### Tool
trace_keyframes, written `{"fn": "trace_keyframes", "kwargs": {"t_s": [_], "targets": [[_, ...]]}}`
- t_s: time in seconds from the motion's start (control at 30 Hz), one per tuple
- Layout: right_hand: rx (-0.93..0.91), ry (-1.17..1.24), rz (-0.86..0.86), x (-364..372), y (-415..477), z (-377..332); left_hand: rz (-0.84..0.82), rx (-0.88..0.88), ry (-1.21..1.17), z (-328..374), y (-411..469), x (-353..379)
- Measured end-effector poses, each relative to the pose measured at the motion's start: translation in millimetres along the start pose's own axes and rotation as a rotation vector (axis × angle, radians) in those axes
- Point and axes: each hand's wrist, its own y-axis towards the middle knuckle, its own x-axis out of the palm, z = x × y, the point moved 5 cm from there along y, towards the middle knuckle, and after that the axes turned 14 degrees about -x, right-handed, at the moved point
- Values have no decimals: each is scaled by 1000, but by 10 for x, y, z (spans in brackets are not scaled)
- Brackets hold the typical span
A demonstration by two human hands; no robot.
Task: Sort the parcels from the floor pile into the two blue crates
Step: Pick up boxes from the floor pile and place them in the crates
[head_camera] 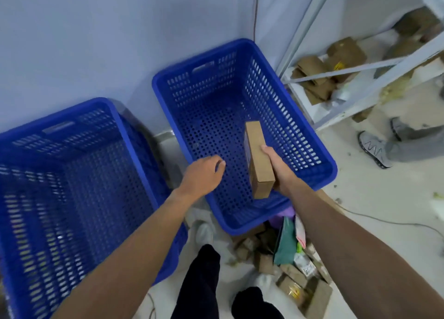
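Two blue perforated crates stand against the wall: the left crate (134, 136) and the right crate (314, 150), both with nothing lying inside. My right hand (278, 167) grips a long brown cardboard box (258, 160) on its edge over the right crate. My left hand (204, 174) hovers over the right crate's left rim, fingers relaxed and holding nothing. The floor pile of parcels (288, 265) lies below the right crate: brown boxes, a green mailer bag and a pink one.
A white metal shelf frame (355, 68) with cardboard boxes stands at the right. Another person's grey shoes (374, 148) are beside it. A thin cable (389, 222) runs across the white floor. My dark trouser legs (204, 282) are at the bottom centre.
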Motion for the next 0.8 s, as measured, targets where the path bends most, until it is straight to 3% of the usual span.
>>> {"fn": "trace_keyframes", "kwargs": {"t_s": [0.17, 0.3, 0.37, 0.47, 0.67, 0.8], "targets": [[80, -50, 48, 54, 715, 418, 77, 189, 155, -114, 457, 420], [117, -72, 82, 71, 1237, 793, 102, 228, 198, -258, 699, 817], [121, -75, 69, 87, 1455, 930, 192, 239, 225, -280, 730, 883], [131, -78, -4, 153, 1724, 1073, 354, 184, 84, -318, 691, 768], [154, 124, -37, 199, 1895, 1244, 376, 169, 23, -322, 681, 749], [218, 289, 73, 30, 1974, 1417, 359, 157, 37, -343, 688, 788]]}}
